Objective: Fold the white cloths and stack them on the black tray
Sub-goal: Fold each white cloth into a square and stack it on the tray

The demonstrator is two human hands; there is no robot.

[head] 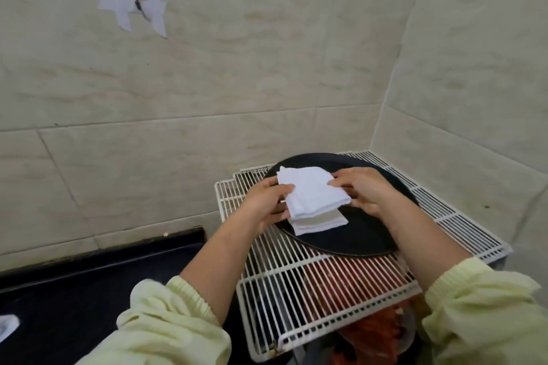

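A folded white cloth (310, 191) is held just above the round black tray (364, 235). My left hand (265, 206) grips its left edge, thumb on top. My right hand (366, 190) pinches its right edge. Under it, other folded white cloths (318, 222) lie stacked on the tray. The tray rests on a white wire rack (299, 278) in the corner of the tiled walls.
A black countertop (74, 290) stretches to the left, with a bit of white cloth (7, 324) at its left edge. Red and orange items (382, 332) show beneath the rack. Tiled walls close in behind and to the right.
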